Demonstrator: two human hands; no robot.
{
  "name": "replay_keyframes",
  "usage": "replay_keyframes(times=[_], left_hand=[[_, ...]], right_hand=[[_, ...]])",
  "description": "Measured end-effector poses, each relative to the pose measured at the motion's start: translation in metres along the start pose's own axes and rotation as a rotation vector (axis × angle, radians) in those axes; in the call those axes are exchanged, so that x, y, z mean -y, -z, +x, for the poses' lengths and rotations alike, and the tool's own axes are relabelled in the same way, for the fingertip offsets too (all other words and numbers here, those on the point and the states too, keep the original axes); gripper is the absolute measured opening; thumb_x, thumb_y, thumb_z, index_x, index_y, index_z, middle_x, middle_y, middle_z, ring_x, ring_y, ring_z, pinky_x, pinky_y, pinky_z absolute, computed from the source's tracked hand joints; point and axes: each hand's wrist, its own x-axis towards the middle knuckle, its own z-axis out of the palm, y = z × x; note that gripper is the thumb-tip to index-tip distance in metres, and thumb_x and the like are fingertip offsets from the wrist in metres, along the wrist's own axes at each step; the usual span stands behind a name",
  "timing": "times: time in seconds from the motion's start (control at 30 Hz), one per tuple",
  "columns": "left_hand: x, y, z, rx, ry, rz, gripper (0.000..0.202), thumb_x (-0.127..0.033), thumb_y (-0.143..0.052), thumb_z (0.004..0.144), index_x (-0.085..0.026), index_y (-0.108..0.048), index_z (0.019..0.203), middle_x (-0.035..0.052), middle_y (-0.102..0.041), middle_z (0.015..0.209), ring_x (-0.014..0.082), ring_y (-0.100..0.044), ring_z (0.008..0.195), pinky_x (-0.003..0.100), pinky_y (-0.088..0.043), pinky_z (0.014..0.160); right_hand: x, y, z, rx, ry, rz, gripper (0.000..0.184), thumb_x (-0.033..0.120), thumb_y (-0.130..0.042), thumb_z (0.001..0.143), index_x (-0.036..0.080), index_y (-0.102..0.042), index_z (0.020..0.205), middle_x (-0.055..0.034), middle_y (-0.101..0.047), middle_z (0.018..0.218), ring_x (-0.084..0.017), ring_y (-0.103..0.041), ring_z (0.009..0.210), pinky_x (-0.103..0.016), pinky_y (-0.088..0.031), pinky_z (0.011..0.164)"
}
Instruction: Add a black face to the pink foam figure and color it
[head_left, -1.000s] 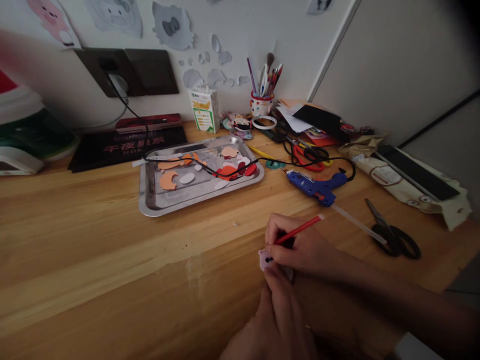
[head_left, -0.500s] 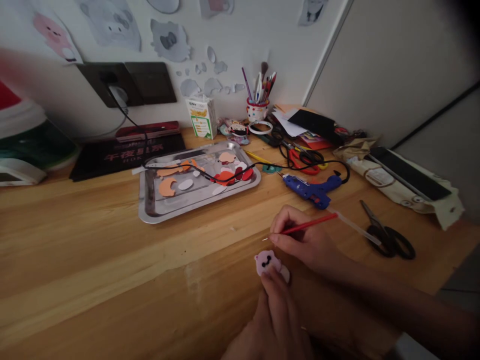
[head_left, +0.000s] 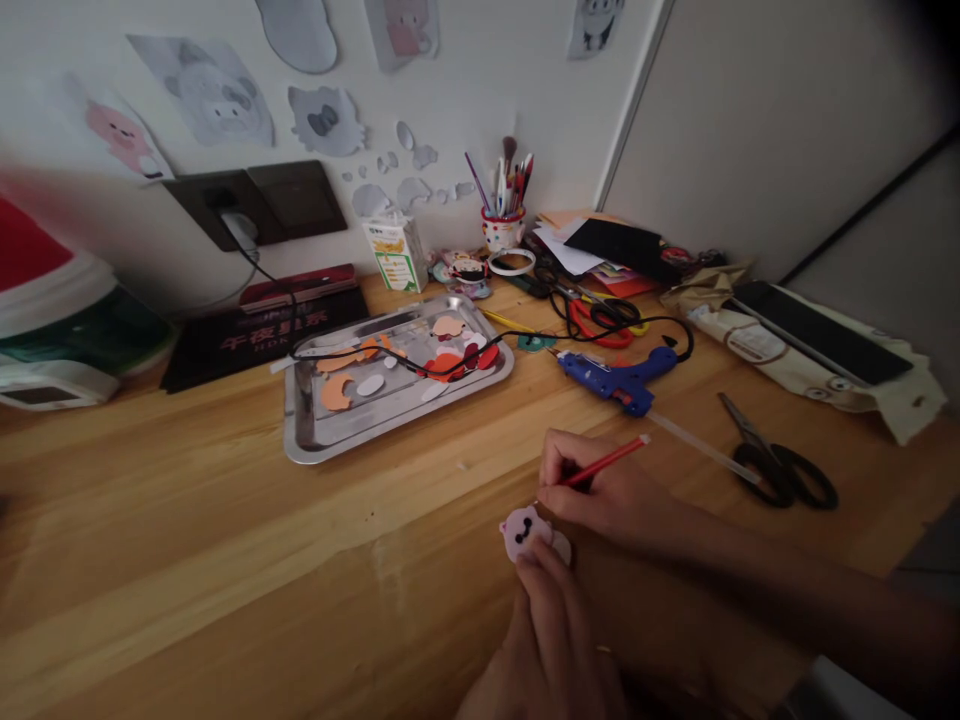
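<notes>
In the head view my left hand (head_left: 551,625) presses its fingertips onto a small pink animal figure (head_left: 517,531) that lies flat on the table. The figure has small ears and dark face marks; my fingers cover part of its body. My right hand (head_left: 592,487) pinches a slim red pen-like stick (head_left: 611,461), tilted with its back end up to the right. Its fine point is close to the figure's upper right edge, and I cannot tell whether it touches.
Beyond my hands are a metal tray (head_left: 322,446) of coloured cutouts, a blue glue gun (head_left: 619,378) with its black cord across the tray, and black-handled scissors (head_left: 776,465). A brush cup (head_left: 502,232), a drink carton (head_left: 395,252) and a phone (head_left: 821,332) on a packet sit farther back.
My right hand has lowered the red stick, bringing its point from above the pink figure to its edge. My left hand stays on the figure. The camera view has tilted slightly.
</notes>
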Motion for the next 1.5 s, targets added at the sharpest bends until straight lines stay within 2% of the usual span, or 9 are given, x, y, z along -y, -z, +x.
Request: replay_keyframes(times=[0.13,0.2,0.3,0.4,0.5,0.6,0.87,1.2,1.5], left_hand=[[0.001,-0.008,-0.008,-0.036,-0.04,-0.007,0.03,-0.014,-0.037,0.087,0.002,-0.062,0.095,0.0177,-0.07,0.094,0.0239,-0.068,0.077,0.022,-0.057,0.052],[-0.004,-0.012,-0.012,-0.004,0.021,-0.042,0.032,-0.016,-0.039,0.087,0.003,-0.06,0.102,0.0194,-0.069,0.098,0.0244,-0.068,0.08,0.022,-0.056,0.05],[-0.013,-0.013,-0.012,0.046,0.106,-0.132,0.033,-0.016,-0.045,0.086,0.0,-0.056,0.112,0.0169,-0.067,0.103,0.024,-0.065,0.086,0.028,-0.057,0.06],[-0.016,-0.01,-0.01,0.079,0.113,-0.168,0.032,-0.018,-0.05,0.085,-0.005,-0.056,0.114,0.0128,-0.066,0.105,0.0229,-0.063,0.089,0.035,-0.055,0.071],[-0.01,-0.007,-0.009,0.105,0.1,-0.202,0.029,-0.025,-0.054,0.085,-0.013,-0.055,0.112,0.0087,-0.061,0.107,0.0204,-0.061,0.089,0.038,-0.053,0.073],[-0.001,-0.007,-0.011,0.132,0.083,-0.239,0.028,-0.029,-0.05,0.087,-0.015,-0.053,0.112,0.008,-0.057,0.111,0.0203,-0.059,0.092,0.04,-0.051,0.076],[0.003,-0.005,-0.012,0.176,0.072,-0.288,0.031,-0.03,-0.053,0.086,-0.016,-0.052,0.113,0.0085,-0.056,0.113,0.0213,-0.058,0.093,0.041,-0.05,0.076],[0.003,-0.025,-0.007,0.159,0.101,-0.311,0.028,-0.029,-0.051,0.087,-0.015,-0.053,0.111,0.0076,-0.057,0.11,0.0206,-0.059,0.091,0.039,-0.051,0.075],[0.0,-0.025,-0.013,0.153,0.134,-0.339,0.026,-0.028,-0.049,0.088,-0.015,-0.053,0.111,0.0075,-0.057,0.108,0.0193,-0.059,0.089,0.038,-0.051,0.074]], right_hand=[[0.003,0.001,0.0,0.003,-0.018,-0.017,0.013,0.017,-0.055,0.076,0.019,-0.046,0.068,0.0041,-0.051,0.062,-0.01,-0.046,0.058,-0.022,-0.036,0.052],[0.003,0.001,0.0,0.006,-0.02,-0.009,0.013,0.022,-0.057,0.076,0.018,-0.047,0.069,0.0043,-0.051,0.063,-0.009,-0.045,0.058,-0.021,-0.036,0.051],[0.002,0.001,0.001,0.002,-0.005,-0.021,0.011,0.016,-0.056,0.073,0.018,-0.046,0.069,0.0051,-0.049,0.062,-0.008,-0.043,0.056,-0.02,-0.034,0.048],[0.001,0.001,0.001,0.004,0.029,-0.05,0.015,0.008,-0.055,0.066,0.018,-0.044,0.065,0.0063,-0.046,0.059,-0.007,-0.039,0.053,-0.02,-0.031,0.047],[0.0,0.002,0.001,0.025,0.053,-0.064,0.015,0.008,-0.055,0.065,0.018,-0.044,0.061,0.0059,-0.046,0.058,-0.008,-0.039,0.053,-0.021,-0.03,0.048],[-0.001,0.002,0.001,0.038,0.06,-0.076,0.016,0.009,-0.054,0.065,0.018,-0.043,0.059,0.0053,-0.047,0.059,-0.008,-0.041,0.054,-0.022,-0.03,0.048],[-0.003,0.001,0.001,0.053,0.05,-0.103,0.015,0.012,-0.055,0.067,0.018,-0.043,0.06,0.0047,-0.048,0.059,-0.008,-0.042,0.054,-0.022,-0.031,0.048],[-0.002,0.002,-0.002,0.069,0.041,-0.118,0.014,0.012,-0.054,0.069,0.019,-0.044,0.063,0.0045,-0.048,0.061,-0.009,-0.042,0.055,-0.022,-0.032,0.049],[0.0,0.0,0.0,0.053,0.063,-0.14,0.016,0.012,-0.056,0.066,0.018,-0.043,0.059,0.0052,-0.047,0.058,-0.008,-0.04,0.052,-0.021,-0.03,0.048]])
